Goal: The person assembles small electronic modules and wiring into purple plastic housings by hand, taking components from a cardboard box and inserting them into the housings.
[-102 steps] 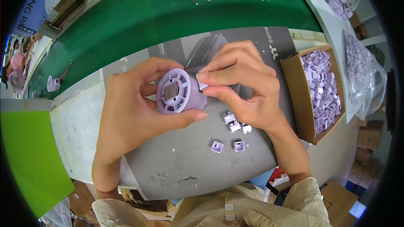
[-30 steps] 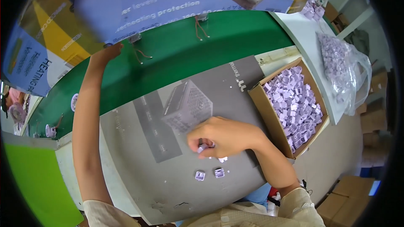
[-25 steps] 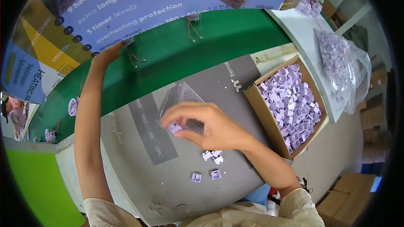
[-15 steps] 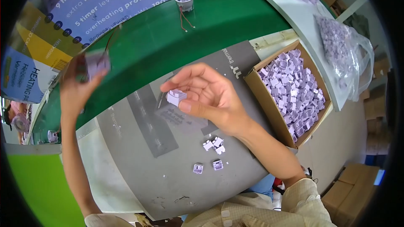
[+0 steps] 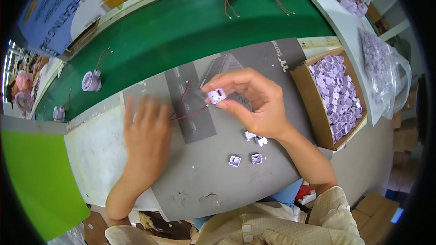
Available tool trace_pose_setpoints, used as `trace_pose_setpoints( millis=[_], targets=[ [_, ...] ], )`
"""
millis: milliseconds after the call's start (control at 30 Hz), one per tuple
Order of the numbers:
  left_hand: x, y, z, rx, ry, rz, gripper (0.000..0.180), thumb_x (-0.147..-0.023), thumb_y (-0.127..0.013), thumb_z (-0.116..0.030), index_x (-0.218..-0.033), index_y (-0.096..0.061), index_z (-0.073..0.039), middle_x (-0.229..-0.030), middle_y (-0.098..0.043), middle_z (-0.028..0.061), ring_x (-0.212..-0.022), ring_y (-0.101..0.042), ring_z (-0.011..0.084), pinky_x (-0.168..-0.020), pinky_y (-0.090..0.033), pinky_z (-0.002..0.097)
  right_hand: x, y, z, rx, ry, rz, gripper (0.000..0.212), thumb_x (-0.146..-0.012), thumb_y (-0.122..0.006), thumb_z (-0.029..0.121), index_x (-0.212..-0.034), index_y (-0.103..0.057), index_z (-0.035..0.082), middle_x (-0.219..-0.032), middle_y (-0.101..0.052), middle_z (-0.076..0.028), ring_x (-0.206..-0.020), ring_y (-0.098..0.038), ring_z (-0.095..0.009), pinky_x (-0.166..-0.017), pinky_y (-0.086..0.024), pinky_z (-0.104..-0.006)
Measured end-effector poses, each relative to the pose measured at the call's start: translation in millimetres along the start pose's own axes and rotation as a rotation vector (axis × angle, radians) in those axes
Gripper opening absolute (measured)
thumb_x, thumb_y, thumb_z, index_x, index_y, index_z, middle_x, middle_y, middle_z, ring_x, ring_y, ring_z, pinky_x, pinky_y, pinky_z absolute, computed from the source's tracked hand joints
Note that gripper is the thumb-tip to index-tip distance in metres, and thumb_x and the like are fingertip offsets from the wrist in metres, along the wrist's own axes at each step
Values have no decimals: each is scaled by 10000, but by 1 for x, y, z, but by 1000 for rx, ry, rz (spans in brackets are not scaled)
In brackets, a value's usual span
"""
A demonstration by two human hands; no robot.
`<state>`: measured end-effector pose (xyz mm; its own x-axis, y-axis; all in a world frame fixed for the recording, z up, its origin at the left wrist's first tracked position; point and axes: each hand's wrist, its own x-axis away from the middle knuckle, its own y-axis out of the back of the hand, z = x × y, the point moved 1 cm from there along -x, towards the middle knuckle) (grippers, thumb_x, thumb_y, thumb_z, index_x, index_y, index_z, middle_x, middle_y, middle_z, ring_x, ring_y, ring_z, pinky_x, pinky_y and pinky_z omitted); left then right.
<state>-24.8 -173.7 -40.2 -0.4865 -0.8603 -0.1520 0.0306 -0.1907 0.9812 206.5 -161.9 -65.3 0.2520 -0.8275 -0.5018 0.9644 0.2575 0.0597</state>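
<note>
Between the thumb and fingertips of my right hand (image 5: pixel 256 104) is a small lilac plastic housing (image 5: pixel 216 95) with a slot in its face. My left hand (image 5: pixel 147 136) is smeared by motion over the left part of the grey mat. Two thin red wires (image 5: pixel 190 114) run out from beside its fingers, their tips near the housing. Whatever the wires join to is hidden by that hand. Below my right hand, several more small lilac housings lie on the mat, one of them (image 5: pixel 235 160) standing apart with its hollow side up.
At the right stands a cardboard box (image 5: pixel 313 104) heaped with lilac housings, and a clear bag (image 5: pixel 386 72) of similar parts lies beyond it. Across the back runs a green conveyor belt (image 5: pixel 172 41) carrying round lilac units with red wires, one of them (image 5: pixel 91 81) at the left.
My left hand has come from the belt's left side down over the mat, and red wires now show beside it. The right hand still pinches the housing, now turned. The view has shifted.
</note>
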Motion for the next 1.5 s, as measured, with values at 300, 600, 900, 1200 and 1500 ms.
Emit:
trace_pose_setpoints(
  millis=[300, 600, 900, 1200, 1500],
  targets=[
    [-33, -16, 0, 444, -6, 94, 165, -857, -676, -37, -1012, -720, -75, -867, -704, 108, -708, -666, 350, -642, -538, 410, -5, 2, -9, 242, 49, -10, 371, -826, -689, -108, -1183, -644, -16, -1150, -729, -126, -920, -696, -201, -803, -548, -298],
    [-48, -19, 5, 995, 65, 70, 138, -943, -641, -146, -939, -722, -34, -774, -682, 139, -647, -636, 354, -597, -484, 416, -2, -1, -15, 546, -108, 18, 538, -814, -689, -106, -1310, -530, 31, -1130, -725, -116, -722, -630, -242, -694, -544, -309],
    [-46, -12, 3, 1071, 16, 66, 143, -942, -662, -98, -1033, -734, -14, -775, -667, 108, -645, -619, 187, -591, -467, 302, 4, -9, -20, 413, -209, 1, 499, -874, -628, -117, -1317, -457, 36, -1173, -708, -139, -1021, -707, -308, -853, -582, -343],
    [-43, -12, -1, 1035, -82, -75, 106, -893, -707, -115, -958, -728, -34, -765, -658, 112, -615, -608, 297, -609, -466, 390, -1, 0, -15, 166, -193, -50, 325, -871, -670, -102, -1146, -526, -7, -1257, -684, -172, -880, -628, -93, -776, -515, -238],
    [-39, -9, -2, 826, -146, -206, 88, -836, -749, -68, -923, -747, -57, -768, -669, 51, -642, -576, 222, -676, -368, 334, -3, 2, -6, -42, -327, -69, 319, -897, -680, -47, -1213, -645, -21, -1107, -678, -70, -919, -605, -90, -821, -501, -243]
  ],
)
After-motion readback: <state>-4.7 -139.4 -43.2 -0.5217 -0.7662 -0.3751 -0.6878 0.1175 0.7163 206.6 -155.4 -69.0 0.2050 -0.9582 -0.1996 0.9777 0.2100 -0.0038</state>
